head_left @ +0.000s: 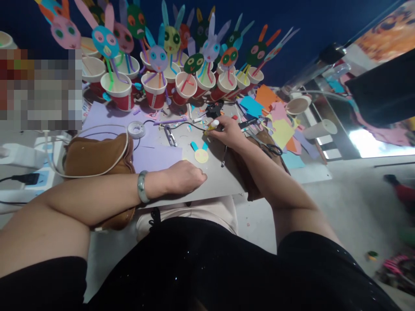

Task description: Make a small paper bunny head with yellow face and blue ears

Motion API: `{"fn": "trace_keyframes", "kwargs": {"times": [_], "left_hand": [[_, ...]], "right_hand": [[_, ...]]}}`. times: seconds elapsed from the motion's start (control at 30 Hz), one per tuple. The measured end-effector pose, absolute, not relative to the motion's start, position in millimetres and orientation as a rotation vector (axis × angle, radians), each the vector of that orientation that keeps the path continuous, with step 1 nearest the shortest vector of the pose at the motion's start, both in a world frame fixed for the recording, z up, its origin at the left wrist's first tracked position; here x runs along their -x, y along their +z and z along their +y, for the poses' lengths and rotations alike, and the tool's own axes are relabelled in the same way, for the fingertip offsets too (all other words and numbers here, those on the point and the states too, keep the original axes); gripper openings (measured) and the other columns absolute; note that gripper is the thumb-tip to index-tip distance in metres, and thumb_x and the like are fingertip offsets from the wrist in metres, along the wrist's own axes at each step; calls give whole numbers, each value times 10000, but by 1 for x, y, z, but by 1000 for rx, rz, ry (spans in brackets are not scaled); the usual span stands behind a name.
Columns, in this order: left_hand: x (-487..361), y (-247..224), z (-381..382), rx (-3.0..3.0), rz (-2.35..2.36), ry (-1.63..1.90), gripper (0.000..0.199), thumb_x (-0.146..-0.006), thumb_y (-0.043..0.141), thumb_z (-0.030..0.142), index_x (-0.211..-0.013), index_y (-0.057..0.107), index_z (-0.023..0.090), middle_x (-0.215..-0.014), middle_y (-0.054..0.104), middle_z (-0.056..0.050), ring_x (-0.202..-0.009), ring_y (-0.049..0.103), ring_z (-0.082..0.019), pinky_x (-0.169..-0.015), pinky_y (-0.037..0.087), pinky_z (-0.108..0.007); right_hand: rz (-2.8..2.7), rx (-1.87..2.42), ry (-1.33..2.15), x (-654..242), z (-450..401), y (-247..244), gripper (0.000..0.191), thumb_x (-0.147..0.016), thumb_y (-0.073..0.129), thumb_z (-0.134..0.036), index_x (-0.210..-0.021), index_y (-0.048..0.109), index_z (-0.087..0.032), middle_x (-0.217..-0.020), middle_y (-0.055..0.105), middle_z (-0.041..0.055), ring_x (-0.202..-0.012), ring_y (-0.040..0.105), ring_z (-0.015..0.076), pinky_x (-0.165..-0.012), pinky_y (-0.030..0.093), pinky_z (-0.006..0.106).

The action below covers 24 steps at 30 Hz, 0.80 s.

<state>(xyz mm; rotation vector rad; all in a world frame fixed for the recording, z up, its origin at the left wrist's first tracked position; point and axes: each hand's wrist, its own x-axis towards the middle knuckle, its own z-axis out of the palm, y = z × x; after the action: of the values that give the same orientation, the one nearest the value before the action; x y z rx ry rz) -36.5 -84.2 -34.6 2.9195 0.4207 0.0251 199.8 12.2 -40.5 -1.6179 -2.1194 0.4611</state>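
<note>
Right hand (pixel 227 129): thumb and fingers narrowed on a small yellow-and-white tube (pixel 212 125), above the counter (pixel 210 185). Left hand (pixel 184 176): fingers curled inward at the near edge; whether anything is inside cannot be told. Between the two lies a paper rabbit face (pixel 201 156), flat on the counter, at one o'clock from the left hand and between seven and eight o'clock from the right. Its long axis runs roughly twelve to six, the blue ears spreading toward eleven and one. The left hand is nearer its round yellow part; the right, its ear tips.
</note>
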Motion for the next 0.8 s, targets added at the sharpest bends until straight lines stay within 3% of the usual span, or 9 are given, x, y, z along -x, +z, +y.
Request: {"fn": "trace_keyframes", "kwargs": {"times": [0.17,0.4,0.57,0.67,0.8], "left_hand": [[36,-25,-79,-2892,487,75,221,-932,496,112,-916,716,132,-774,711,-109,-673,663,-209,-546,379,-325],[37,-7,-60,-2897,923,76,217,-928,507,103,-942,722,125,-1000,725,-158,-984,619,-295,-768,392,-404],[40,-11,-59,-2934,768,6,173,-915,553,127,-992,708,134,-1017,722,-125,-1007,586,-285,-774,346,-397],[42,-11,-60,-2946,685,-65,175,-911,606,207,-1037,697,126,-1064,712,-122,-1058,574,-301,-789,339,-392],[44,-9,-61,-2952,634,-113,283,-906,658,320,-1104,678,119,-1152,694,-133,-1104,561,-318,-829,348,-395]], "right_hand": [[-1983,1603,419,-200,-10,-24,193,-886,634,-387,-1003,661,-235,-1045,769,86,-944,676,242,-861,547,400],[-1924,1584,467,-210,-73,-7,314,-950,582,-544,-948,660,-239,-862,720,40,-810,664,219,-777,552,371],[-1898,1562,474,-215,-113,-19,341,-953,613,-481,-1216,626,-264,-985,729,58,-815,683,214,-702,549,347],[-1862,1568,488,-210,-124,-24,246,-894,690,-436,-1076,648,-276,-860,718,33,-654,630,182,-574,502,322],[-1816,1498,578,-194,-124,-27,144,-834,719,-373,-922,682,-265,-765,714,5,-555,578,149,-522,478,305]]}}
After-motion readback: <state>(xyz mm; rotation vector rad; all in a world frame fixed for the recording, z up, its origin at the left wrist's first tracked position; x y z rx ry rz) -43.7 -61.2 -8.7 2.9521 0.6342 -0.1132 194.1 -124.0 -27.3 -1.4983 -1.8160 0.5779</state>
